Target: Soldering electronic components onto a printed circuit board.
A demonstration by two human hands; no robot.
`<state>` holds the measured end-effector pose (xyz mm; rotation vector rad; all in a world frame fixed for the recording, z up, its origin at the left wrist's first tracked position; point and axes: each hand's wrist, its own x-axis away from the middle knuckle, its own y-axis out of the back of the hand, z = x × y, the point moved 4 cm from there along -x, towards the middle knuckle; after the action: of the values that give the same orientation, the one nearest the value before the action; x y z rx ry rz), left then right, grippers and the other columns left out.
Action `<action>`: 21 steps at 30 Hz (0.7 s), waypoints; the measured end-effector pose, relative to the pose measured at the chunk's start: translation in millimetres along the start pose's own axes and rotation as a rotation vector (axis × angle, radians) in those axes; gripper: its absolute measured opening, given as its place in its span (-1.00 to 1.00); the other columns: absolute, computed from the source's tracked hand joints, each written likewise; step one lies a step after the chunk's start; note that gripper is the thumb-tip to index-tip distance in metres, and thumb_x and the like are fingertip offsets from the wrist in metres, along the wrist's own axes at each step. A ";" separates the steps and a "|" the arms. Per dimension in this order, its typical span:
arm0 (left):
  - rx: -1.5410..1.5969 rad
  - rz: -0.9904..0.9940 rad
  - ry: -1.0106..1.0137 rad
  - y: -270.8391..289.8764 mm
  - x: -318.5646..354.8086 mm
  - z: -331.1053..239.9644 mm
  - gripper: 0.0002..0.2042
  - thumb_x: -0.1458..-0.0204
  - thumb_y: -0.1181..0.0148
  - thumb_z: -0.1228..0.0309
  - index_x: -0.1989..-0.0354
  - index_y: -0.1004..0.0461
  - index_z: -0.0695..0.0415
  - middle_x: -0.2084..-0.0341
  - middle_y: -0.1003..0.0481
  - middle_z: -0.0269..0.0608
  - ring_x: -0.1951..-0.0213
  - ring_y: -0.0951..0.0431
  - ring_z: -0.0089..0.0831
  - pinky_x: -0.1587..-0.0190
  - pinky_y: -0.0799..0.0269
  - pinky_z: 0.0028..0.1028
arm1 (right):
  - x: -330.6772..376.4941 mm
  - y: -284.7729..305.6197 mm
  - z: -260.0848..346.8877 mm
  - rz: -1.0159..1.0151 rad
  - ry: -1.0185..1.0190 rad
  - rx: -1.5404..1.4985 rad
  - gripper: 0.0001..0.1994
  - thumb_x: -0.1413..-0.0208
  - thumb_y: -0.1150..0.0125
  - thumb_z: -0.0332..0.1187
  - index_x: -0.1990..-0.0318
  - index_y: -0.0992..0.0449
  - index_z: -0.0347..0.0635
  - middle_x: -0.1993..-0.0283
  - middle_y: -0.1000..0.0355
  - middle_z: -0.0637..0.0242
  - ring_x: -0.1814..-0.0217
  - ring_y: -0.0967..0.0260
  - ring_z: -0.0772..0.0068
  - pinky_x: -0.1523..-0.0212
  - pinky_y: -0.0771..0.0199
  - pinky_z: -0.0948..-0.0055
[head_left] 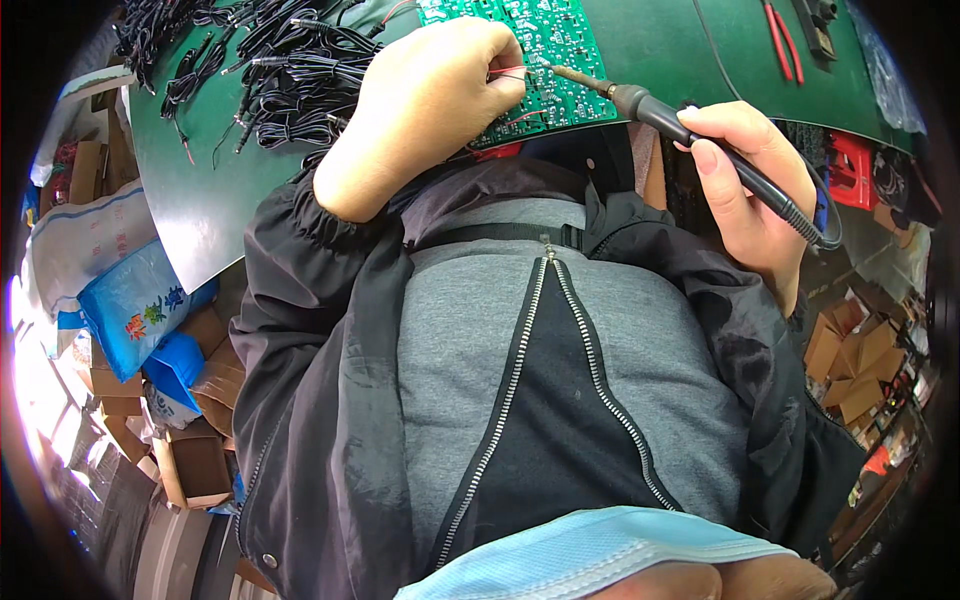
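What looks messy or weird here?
The cardboard boxes at the lower left look messy: they lie jumbled at odd angles. Nothing seems spilled or broken on the green table. The left hand pinches thin wires; the right hand holds a soldering iron.

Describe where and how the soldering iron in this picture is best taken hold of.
Best held by the black handle of the soldering iron, coming from the person's right. It slants down to that side, while the slim metal shaft points left over the green circuit board and may be hot. The right grip holds it so, thumb and forefinger along the handle.
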<state>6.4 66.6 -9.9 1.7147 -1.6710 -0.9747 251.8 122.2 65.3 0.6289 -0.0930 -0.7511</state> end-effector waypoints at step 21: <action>0.025 -0.082 -0.049 34.8 -7.1 -4.2 -0.90 -0.16 -0.26 0.45 0.26 -0.62 0.22 0.33 -0.52 -0.01 0.22 -0.53 -0.02 0.15 -0.46 -0.22 | -14.5 6.7 -6.1 -0.243 0.026 -0.097 -0.84 -0.31 -0.22 -0.52 0.03 -0.58 -0.41 0.17 -0.60 0.26 0.13 -0.56 0.54 0.08 -0.53 0.58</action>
<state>-10.6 70.5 21.3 1.8014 -1.6614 -1.0459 247.0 138.6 66.2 0.5634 0.0450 -0.9761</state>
